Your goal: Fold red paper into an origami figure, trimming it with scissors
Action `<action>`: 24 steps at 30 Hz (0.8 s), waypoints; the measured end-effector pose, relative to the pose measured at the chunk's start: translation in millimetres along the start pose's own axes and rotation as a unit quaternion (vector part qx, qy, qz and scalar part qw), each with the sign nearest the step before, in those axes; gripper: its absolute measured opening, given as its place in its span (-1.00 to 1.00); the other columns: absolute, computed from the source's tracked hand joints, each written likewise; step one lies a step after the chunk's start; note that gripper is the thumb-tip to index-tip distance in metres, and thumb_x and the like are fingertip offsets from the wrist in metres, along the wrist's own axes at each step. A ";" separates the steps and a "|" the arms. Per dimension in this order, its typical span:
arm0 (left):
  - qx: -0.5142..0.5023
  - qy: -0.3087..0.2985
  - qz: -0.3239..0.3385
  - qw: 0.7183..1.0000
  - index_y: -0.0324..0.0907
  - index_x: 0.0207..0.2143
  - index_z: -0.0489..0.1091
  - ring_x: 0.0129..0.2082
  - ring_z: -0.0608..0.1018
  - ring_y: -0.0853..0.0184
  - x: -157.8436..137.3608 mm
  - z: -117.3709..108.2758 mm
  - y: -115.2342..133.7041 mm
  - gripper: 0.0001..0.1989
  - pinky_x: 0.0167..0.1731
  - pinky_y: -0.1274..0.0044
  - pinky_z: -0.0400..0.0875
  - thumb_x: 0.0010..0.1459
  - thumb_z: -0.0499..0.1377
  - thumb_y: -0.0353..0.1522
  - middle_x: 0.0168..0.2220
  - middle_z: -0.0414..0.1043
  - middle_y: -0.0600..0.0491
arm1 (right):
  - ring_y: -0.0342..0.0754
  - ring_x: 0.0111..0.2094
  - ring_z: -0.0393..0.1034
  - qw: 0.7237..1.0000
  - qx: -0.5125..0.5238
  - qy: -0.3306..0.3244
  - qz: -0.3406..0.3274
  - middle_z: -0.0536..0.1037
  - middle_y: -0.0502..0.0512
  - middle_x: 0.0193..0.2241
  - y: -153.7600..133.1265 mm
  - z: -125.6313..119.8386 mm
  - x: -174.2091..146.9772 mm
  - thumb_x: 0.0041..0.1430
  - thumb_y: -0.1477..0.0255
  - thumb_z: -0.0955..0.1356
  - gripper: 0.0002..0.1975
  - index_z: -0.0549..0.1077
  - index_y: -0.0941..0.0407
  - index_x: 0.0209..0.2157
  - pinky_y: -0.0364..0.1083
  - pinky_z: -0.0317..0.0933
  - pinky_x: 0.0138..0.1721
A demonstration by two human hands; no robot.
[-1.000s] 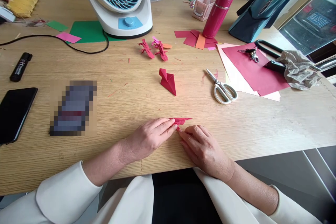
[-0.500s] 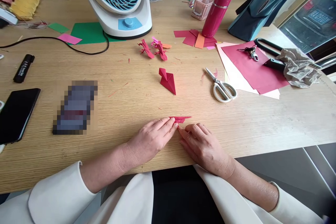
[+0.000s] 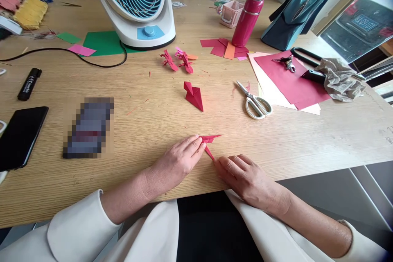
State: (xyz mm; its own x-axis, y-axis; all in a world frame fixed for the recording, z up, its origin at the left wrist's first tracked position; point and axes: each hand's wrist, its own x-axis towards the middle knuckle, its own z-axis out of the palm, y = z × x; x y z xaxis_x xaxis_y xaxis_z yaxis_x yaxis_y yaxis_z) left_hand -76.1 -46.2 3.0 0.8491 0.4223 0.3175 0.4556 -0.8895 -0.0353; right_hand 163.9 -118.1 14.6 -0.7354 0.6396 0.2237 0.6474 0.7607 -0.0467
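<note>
A small folded red paper piece [image 3: 210,139] lies at the near part of the table, one thin point stretching right and another running down toward me. My left hand [image 3: 181,156] is closed on its left end, the fingertips pressing it down. At the tip of the lower point, my right hand [image 3: 241,172] pinches the paper between thumb and fingers. Just beyond them rests a second folded red paper piece [image 3: 194,96]. Farther off are two red folded paper figures [image 3: 186,62] with thin legs. Silver scissors [image 3: 254,101] lie to the right, blades partly apart.
A white fan [image 3: 147,28] stands at the back, its black cord [image 3: 70,51] curving left. A red flask [image 3: 247,21] and red paper sheets [image 3: 285,75] are at the right. On the left lie a black marker [image 3: 29,84] and a black phone [image 3: 23,137].
My right hand has moved down and slightly right, drawing a thin paper point out from the folded piece. My left hand stays on the paper. The view has shifted slightly.
</note>
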 end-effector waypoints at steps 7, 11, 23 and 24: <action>0.054 -0.028 -0.053 0.997 -0.38 0.02 0.39 -0.33 0.48 0.23 14.9 -6.5 10.4 -0.66 -0.32 0.39 0.50 0.23 0.02 -0.63 -0.26 0.47 -0.08 | -0.01 -0.30 0.35 0.995 -0.004 0.079 0.054 0.53 0.26 -0.16 6.6 -5.6 1.7 0.32 0.62 0.26 -0.79 0.47 0.24 -0.07 0.01 0.29 -0.29; 0.060 -0.011 -0.104 0.993 -0.37 -0.11 0.43 -0.34 0.47 0.22 21.5 0.2 18.1 -0.77 -0.33 0.39 0.49 0.24 0.03 -0.60 -0.33 0.43 -0.08 | 0.06 -0.13 0.38 0.989 0.060 0.089 0.097 0.51 0.32 -0.08 1.0 5.2 25.7 0.36 0.63 0.20 -0.65 0.33 0.26 0.14 0.04 0.34 -0.13; -0.141 0.051 -0.055 0.987 -0.24 -0.02 0.44 -0.05 0.53 0.25 -14.2 -5.1 -21.8 -0.70 -0.02 0.36 0.50 0.29 0.04 -0.59 -0.06 0.53 -0.06 | 0.04 0.01 0.42 0.984 0.104 0.070 0.126 0.56 0.28 0.04 17.4 23.3 42.2 0.40 0.54 0.22 -0.69 0.38 0.22 0.12 0.04 0.25 -0.03; -0.138 0.063 -0.051 0.987 -0.24 0.02 0.43 -0.03 0.53 0.25 -15.6 -4.8 -21.9 -0.68 -0.01 0.35 0.50 0.29 0.04 -0.60 -0.03 0.53 -0.08 | 0.04 0.01 0.42 0.985 0.107 0.068 0.121 0.56 0.27 0.04 19.2 21.5 42.3 0.40 0.54 0.23 -0.70 0.39 0.22 0.10 0.04 0.25 -0.02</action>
State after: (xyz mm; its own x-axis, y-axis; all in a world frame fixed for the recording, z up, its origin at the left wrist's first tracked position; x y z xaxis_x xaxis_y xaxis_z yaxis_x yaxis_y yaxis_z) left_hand -100.6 -34.2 3.4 0.7553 0.5021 0.4212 0.4314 -0.8647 0.2573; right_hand 140.9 -74.0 2.2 -0.5228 0.7949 0.3079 0.7322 0.6037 -0.3153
